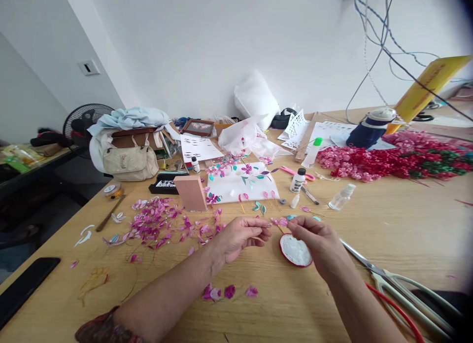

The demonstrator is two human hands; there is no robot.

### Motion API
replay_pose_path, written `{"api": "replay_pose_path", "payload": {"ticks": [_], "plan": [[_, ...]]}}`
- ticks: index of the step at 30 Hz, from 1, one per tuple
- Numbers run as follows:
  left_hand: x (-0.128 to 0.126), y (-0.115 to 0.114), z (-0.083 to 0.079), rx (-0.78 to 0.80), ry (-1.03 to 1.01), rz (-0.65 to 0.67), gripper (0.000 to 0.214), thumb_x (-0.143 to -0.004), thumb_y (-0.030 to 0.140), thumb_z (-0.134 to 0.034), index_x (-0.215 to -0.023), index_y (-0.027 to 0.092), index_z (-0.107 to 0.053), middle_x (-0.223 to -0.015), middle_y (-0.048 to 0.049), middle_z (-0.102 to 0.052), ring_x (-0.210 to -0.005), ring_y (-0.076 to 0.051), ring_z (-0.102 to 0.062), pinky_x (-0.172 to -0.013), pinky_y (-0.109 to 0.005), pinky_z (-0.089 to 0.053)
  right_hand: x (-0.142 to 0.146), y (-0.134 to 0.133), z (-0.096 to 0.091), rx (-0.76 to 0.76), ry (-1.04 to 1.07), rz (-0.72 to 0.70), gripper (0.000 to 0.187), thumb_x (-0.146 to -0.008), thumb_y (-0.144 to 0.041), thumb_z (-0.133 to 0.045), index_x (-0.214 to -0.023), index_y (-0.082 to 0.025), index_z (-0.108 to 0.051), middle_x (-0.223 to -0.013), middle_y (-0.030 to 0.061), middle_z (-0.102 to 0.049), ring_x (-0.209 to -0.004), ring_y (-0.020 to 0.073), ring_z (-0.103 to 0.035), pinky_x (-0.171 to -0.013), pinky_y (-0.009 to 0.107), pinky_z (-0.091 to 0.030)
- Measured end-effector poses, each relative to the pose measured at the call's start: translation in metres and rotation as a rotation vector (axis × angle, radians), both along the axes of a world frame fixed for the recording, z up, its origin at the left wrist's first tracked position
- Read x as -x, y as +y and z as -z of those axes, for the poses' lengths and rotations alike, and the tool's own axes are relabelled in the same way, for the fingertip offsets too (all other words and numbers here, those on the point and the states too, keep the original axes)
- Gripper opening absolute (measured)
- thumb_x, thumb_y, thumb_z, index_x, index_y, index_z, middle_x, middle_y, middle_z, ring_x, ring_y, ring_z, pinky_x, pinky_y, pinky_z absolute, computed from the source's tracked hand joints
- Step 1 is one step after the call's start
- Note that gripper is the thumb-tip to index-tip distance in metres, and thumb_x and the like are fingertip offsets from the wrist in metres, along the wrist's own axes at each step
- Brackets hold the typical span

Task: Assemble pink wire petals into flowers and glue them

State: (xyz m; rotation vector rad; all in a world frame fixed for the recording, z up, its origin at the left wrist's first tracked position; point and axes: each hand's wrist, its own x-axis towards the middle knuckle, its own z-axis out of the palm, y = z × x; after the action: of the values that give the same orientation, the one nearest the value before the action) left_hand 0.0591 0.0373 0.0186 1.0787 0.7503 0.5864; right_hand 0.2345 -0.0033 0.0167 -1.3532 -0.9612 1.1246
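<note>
Above the table, pink petals (283,222) with thin yellow stems show between my two hands. Thumb and forefinger of my left hand (244,237) are pinched at their left side. My right hand (316,242) pinches them from the right, its fingertips partly hidden behind the thumb. Just below stands a shallow red-rimmed dish of white material (295,250), partly behind my right hand. A row of loose magenta petals (229,291) lies in front of my hands. A heap of pink and magenta petals (158,222) spreads to the left.
Large scissors (391,279) lie at the right. Behind stand a black-capped bottle (297,180), a spray bottle (342,197), a pink block (191,193) and a white sheet with petal flowers (229,188). A phone (29,289) lies at the left edge; red-pink flower bundles (354,163) fill the back right.
</note>
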Motion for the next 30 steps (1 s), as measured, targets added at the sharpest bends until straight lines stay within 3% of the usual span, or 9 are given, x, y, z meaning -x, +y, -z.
{"api": "replay_pose_path", "payload": {"ticks": [2, 4, 7, 13, 18, 22, 25, 28, 30], "plan": [[-0.006, -0.002, 0.004, -0.283, 0.170, 0.058, 0.024, -0.076, 0.026, -0.053, -0.095, 0.017, -0.065, -0.095, -0.0093, -0.062, -0.090, -0.019, -0.054, -0.082, -0.034, -0.038, -0.010, 0.000, -0.002, -0.031, 0.033, 0.053, 0.026, -0.057, -0.040, -0.071, -0.056, -0.018, -0.058, -0.049, -0.0022, -0.048, -0.045, 0.0098, -0.040, -0.043, 0.024, -0.029], [-0.015, -0.005, 0.009, -0.712, 0.362, 0.137, 0.025, -0.079, 0.025, -0.049, -0.100, 0.020, -0.063, -0.104, -0.0084, -0.059, -0.103, -0.021, -0.048, -0.094, -0.038, -0.031, -0.018, 0.001, -0.002, -0.072, 0.062, 0.110, 0.024, -0.055, -0.038, -0.073, -0.055, -0.019, -0.058, -0.051, -0.0019, -0.049, -0.049, 0.0109, -0.042, -0.047, 0.025, -0.032], [-0.028, -0.013, 0.017, -1.206, 0.584, 0.291, 0.037, -0.076, 0.031, -0.056, -0.111, 0.020, -0.055, -0.112, -0.0107, -0.053, -0.111, -0.026, -0.040, -0.097, -0.043, -0.027, -0.023, 0.001, -0.004, -0.112, 0.104, 0.171, 0.023, -0.053, -0.036, -0.073, -0.053, -0.020, -0.057, -0.054, -0.0027, -0.049, -0.051, 0.0107, -0.042, -0.051, 0.025, -0.034], [-0.053, -0.018, 0.037, -1.443, 0.768, 0.470, 0.055, -0.074, 0.051, -0.052, -0.116, 0.016, -0.047, -0.122, -0.0123, -0.046, -0.113, -0.031, -0.036, -0.093, -0.046, -0.031, -0.024, -0.001, -0.007, -0.121, 0.149, 0.181, 0.019, -0.053, -0.032, -0.074, -0.055, -0.019, -0.059, -0.055, -0.0039, -0.050, -0.052, 0.0100, -0.042, -0.052, 0.025, -0.033], [-0.061, -0.018, 0.051, -1.489, 0.812, 0.493, 0.059, -0.076, 0.055, -0.046, -0.120, 0.016, -0.044, -0.122, -0.0148, -0.045, -0.119, -0.033, -0.030, -0.097, -0.056, -0.020, -0.027, -0.001, -0.002, -0.130, 0.151, 0.151, 0.018, -0.059, -0.030, -0.072, -0.055, -0.018, -0.059, -0.054, -0.0047, -0.048, -0.053, 0.0093, -0.040, -0.054, 0.024, -0.032], [-0.060, -0.015, 0.047, -1.424, 0.693, 0.429, 0.055, -0.075, 0.048, -0.052, -0.119, 0.016, -0.046, -0.123, -0.0154, -0.046, -0.121, -0.031, -0.028, -0.100, -0.057, -0.012, -0.029, 0.000, 0.001, -0.135, 0.156, 0.142, 0.018, -0.061, -0.030, -0.072, -0.056, -0.018, -0.059, -0.055, -0.0048, -0.048, -0.054, 0.0090, -0.040, -0.055, 0.023, -0.032], [-0.058, -0.007, 0.036, -1.039, 0.441, 0.273, 0.035, -0.075, 0.033, -0.056, -0.106, 0.017, -0.057, -0.114, -0.0121, -0.054, -0.111, -0.026, -0.041, -0.099, -0.046, -0.023, -0.030, 0.001, 0.001, -0.135, 0.160, 0.143, 0.018, -0.060, -0.030, -0.072, -0.057, -0.018, -0.059, -0.054, -0.0048, -0.047, -0.054, 0.0091, -0.039, -0.054, 0.023, -0.031], [-0.057, -0.001, 0.029, -0.539, 0.206, 0.141, 0.023, -0.073, 0.027, -0.057, -0.091, 0.014, -0.063, -0.091, -0.0079, -0.061, -0.085, -0.019, -0.054, -0.079, -0.034, -0.040, -0.029, 0.002, 0.002, -0.133, 0.156, 0.140, 0.020, -0.059, -0.031, -0.073, -0.056, -0.018, -0.059, -0.054, -0.0043, -0.048, -0.053, 0.0093, -0.038, -0.054, 0.024, -0.031], [-0.058, 0.002, 0.028, -0.328, 0.137, 0.079, 0.021, -0.067, 0.029, -0.063, -0.082, 0.013, -0.063, -0.074, -0.0027, -0.060, -0.068, -0.014, -0.053, -0.065, -0.027, -0.041, -0.029, 0.002, 0.003, -0.130, 0.155, 0.134, 0.021, -0.058, -0.031, -0.073, -0.055, -0.017, -0.058, -0.054, -0.0043, -0.047, -0.053, 0.0092, -0.038, -0.054, 0.024, -0.031]]}}
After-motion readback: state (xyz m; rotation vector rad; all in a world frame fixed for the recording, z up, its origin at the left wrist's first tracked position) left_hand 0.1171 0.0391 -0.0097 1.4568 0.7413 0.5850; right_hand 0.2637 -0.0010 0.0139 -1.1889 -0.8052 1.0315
